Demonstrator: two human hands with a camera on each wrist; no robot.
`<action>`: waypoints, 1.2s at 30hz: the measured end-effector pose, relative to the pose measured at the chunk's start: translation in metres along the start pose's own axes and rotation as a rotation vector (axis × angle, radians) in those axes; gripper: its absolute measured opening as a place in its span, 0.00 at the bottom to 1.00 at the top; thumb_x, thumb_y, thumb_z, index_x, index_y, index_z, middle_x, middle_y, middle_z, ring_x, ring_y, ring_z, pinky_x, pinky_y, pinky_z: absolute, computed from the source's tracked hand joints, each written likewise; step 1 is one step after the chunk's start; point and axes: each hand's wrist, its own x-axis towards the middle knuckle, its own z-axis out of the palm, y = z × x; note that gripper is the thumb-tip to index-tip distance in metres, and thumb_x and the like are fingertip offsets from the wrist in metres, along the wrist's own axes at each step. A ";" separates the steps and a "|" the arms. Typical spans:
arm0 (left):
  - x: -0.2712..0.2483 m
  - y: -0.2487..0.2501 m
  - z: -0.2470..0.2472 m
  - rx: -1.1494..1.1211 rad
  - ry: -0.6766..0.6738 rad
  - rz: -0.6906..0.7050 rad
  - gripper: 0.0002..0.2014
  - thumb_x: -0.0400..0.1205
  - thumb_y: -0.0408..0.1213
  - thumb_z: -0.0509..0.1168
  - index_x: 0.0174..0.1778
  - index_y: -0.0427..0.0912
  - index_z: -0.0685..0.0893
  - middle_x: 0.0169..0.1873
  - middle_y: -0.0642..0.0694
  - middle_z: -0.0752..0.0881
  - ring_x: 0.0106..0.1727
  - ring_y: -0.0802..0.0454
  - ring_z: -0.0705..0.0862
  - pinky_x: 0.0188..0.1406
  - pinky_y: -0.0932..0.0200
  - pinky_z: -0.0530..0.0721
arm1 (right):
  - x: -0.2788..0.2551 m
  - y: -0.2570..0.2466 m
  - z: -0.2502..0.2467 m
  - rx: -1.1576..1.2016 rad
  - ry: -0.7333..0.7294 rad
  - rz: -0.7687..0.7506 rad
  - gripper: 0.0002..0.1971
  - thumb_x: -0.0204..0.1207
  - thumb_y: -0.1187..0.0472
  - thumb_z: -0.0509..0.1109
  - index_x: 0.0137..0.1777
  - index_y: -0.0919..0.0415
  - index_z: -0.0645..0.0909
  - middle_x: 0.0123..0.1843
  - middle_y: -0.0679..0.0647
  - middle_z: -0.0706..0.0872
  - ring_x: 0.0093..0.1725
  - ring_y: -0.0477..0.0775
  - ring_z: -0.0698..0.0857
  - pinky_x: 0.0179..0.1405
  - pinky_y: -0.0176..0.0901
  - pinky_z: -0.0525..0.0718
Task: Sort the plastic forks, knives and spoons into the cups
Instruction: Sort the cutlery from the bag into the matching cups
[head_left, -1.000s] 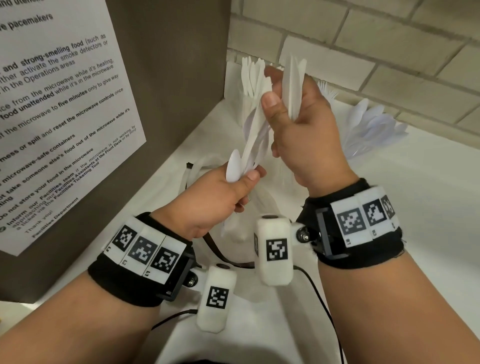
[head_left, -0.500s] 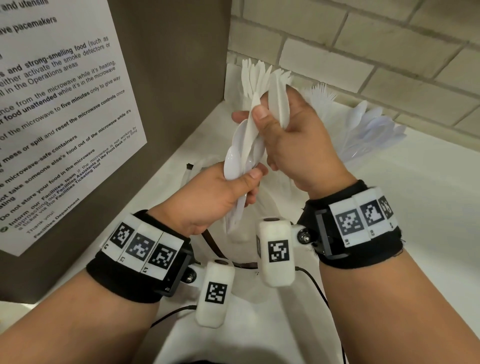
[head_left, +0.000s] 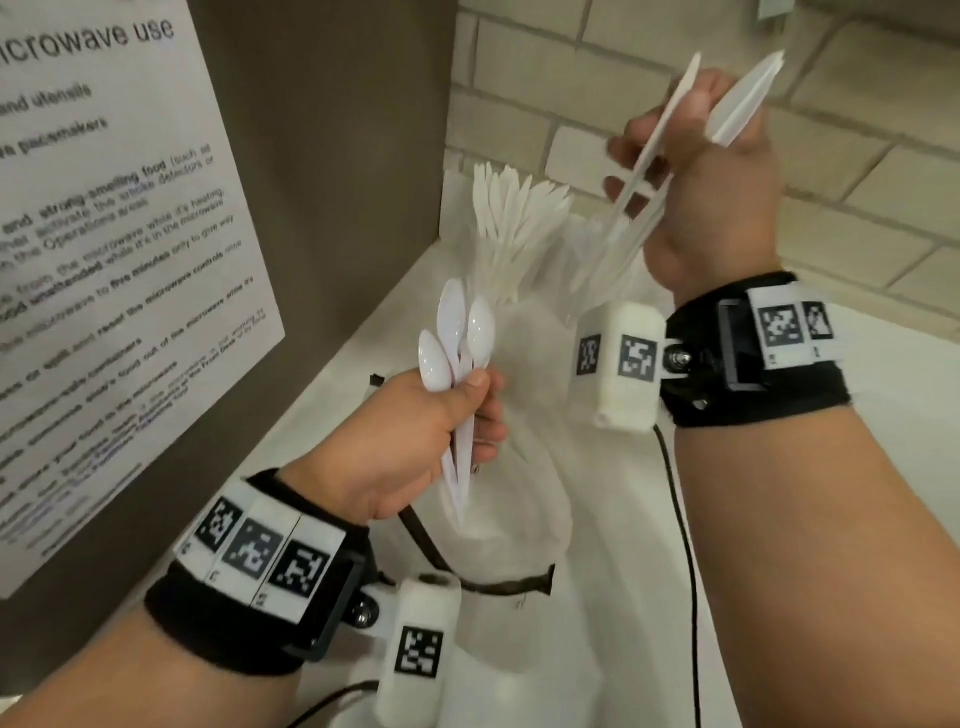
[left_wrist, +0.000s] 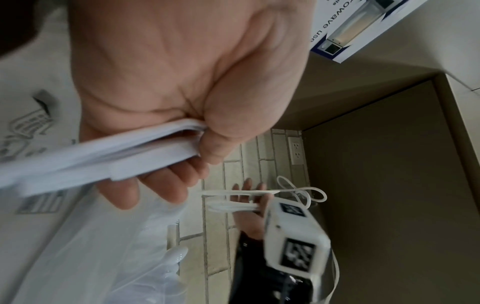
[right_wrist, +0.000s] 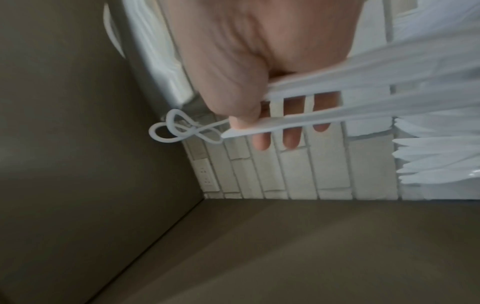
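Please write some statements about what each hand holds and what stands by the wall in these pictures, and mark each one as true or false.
1. The left hand grips a bundle of white spoons. True.
2. The right hand is empty. False: it holds several white knives.
3. The right hand is raised higher than the left hand in the head view. True.
4. The two hands touch each other. False: they are apart.
5. White knives in a cup stand near the brick wall. True.
6. The sign hangs on the brick wall. False: it is on the brown panel at the left.
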 end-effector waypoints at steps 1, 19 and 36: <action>0.002 0.002 0.000 -0.001 -0.001 -0.006 0.10 0.86 0.37 0.59 0.48 0.37 0.84 0.35 0.44 0.84 0.38 0.48 0.85 0.51 0.46 0.85 | 0.007 0.006 0.004 0.026 0.006 0.030 0.04 0.86 0.60 0.57 0.51 0.56 0.72 0.34 0.54 0.84 0.32 0.58 0.85 0.34 0.49 0.82; 0.016 -0.001 -0.024 -0.201 0.035 -0.051 0.12 0.78 0.43 0.70 0.42 0.36 0.88 0.36 0.38 0.84 0.39 0.41 0.86 0.46 0.45 0.86 | 0.082 0.121 0.062 -0.110 -0.069 0.000 0.15 0.81 0.64 0.66 0.66 0.56 0.72 0.46 0.51 0.82 0.48 0.38 0.84 0.50 0.27 0.79; 0.005 0.005 -0.017 -0.207 -0.058 -0.031 0.10 0.79 0.40 0.69 0.51 0.38 0.89 0.35 0.44 0.83 0.32 0.51 0.80 0.36 0.56 0.80 | 0.042 0.054 0.040 -0.187 -0.220 0.034 0.07 0.80 0.68 0.67 0.52 0.62 0.86 0.44 0.50 0.90 0.46 0.43 0.88 0.52 0.31 0.82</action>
